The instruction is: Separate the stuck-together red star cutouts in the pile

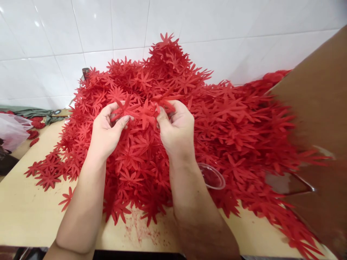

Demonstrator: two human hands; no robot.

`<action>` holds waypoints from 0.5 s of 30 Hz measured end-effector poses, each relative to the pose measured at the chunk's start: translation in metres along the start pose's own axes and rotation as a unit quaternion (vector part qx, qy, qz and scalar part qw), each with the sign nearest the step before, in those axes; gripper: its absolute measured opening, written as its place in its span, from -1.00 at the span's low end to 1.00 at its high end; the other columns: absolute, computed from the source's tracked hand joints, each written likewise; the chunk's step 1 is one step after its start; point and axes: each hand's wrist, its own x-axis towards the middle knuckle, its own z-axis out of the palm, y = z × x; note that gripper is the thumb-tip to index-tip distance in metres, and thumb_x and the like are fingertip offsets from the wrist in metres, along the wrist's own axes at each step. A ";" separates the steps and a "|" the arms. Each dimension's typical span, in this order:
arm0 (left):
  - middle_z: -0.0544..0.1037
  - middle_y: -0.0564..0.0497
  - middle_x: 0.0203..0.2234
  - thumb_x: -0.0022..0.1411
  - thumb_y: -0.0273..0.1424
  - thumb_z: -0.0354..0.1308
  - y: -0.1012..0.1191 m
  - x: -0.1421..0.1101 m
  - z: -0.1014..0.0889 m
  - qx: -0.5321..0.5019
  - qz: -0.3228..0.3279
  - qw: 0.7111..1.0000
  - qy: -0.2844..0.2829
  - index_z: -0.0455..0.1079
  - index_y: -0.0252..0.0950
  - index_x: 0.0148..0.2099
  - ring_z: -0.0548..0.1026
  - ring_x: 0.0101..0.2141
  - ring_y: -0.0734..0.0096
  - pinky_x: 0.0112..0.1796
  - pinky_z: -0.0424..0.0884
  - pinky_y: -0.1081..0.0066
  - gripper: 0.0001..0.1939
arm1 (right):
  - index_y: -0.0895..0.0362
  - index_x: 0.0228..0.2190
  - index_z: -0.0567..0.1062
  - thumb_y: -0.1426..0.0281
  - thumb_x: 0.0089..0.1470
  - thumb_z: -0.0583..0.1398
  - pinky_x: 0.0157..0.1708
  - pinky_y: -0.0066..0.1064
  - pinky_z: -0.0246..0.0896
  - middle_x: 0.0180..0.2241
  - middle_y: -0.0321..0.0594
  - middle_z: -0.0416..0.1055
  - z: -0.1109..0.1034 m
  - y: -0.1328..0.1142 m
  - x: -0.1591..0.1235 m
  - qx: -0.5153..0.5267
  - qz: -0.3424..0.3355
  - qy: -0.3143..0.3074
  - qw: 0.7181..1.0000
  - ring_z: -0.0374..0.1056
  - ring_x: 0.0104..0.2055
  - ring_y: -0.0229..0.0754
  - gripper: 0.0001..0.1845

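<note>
Both hands are raised over a large heap of red flower-shaped petal pieces. My left hand is closed, thumb against fingers, on a red petal piece with narrow pointed lobes. A short way to the right, my right hand pinches another red petal piece between thumb and fingers. One more red petal piece shows between the two hands; whether either hand touches it I cannot tell. The fingertips are partly hidden behind the red pieces.
A clear round plastic container sits in the heap beside my right forearm. The pale tabletop shows at the left and front. A brown cardboard panel stands on the right. White tiled wall rises behind. A white translucent bag lies far left.
</note>
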 end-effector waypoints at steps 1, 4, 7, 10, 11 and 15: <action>0.55 0.07 -0.43 -0.07 -0.48 0.28 0.000 0.000 0.000 -0.004 -0.006 1.000 0.002 0.34 -0.32 -0.31 0.48 -0.48 0.58 -0.49 0.35 0.61 -0.77 | 0.11 -0.38 0.37 0.20 0.03 0.17 -0.36 -0.40 0.25 -0.44 -0.29 0.37 0.000 0.001 0.000 0.010 -0.002 -0.003 1.000 0.30 -0.42 -0.30 -0.77; 0.45 0.14 -0.65 -0.03 -0.47 0.26 0.003 -0.001 -0.001 0.002 -0.019 1.000 0.005 0.30 -0.33 -0.47 0.35 -0.64 0.66 -0.57 0.28 0.62 -0.84 | 0.12 -0.38 0.40 0.23 0.03 0.18 -0.37 -0.42 0.26 -0.44 -0.29 0.39 0.000 -0.002 -0.001 0.020 0.000 -0.011 1.000 0.31 -0.42 -0.31 -0.80; 0.42 0.14 -0.69 0.01 -0.47 0.23 0.004 -0.002 0.000 0.022 -0.022 1.000 -0.004 0.27 -0.34 -0.53 0.29 -0.66 0.69 -0.58 0.23 0.63 -0.82 | 0.12 -0.45 0.40 0.25 0.07 0.14 -0.42 -0.44 0.25 -0.51 -0.32 0.34 0.001 -0.007 -0.002 0.015 0.005 -0.018 1.000 0.27 -0.46 -0.33 -0.81; 0.39 0.15 -0.70 0.05 -0.45 0.21 0.001 -0.002 0.000 0.030 -0.018 0.999 -0.016 0.23 -0.32 -0.53 0.27 -0.65 0.69 -0.56 0.19 0.62 -0.79 | 0.12 -0.46 0.39 0.27 0.09 0.11 -0.42 -0.43 0.27 -0.52 -0.31 0.34 0.001 -0.005 -0.002 0.004 0.010 -0.029 1.000 0.28 -0.48 -0.33 -0.80; 0.37 0.16 -0.71 0.06 -0.43 0.21 0.000 -0.001 0.000 0.031 -0.017 0.999 -0.018 0.22 -0.32 -0.52 0.26 -0.65 0.69 -0.56 0.19 0.62 -0.78 | 0.12 -0.43 0.40 0.27 0.09 0.11 -0.38 -0.40 0.30 -0.48 -0.29 0.37 0.001 -0.003 -0.002 -0.002 0.007 -0.027 1.000 0.31 -0.44 -0.31 -0.81; 0.27 0.18 -0.74 0.10 -0.30 0.18 -0.004 0.000 -0.002 0.059 -0.012 0.998 -0.021 0.17 -0.31 -0.53 0.18 -0.67 0.68 -0.57 0.13 0.58 -0.70 | 0.13 -0.25 0.43 0.27 0.05 0.15 -0.07 -0.22 0.31 -0.20 -0.11 0.41 0.000 0.007 -0.002 -0.048 -0.019 -0.029 0.998 0.37 -0.14 -0.16 -0.76</action>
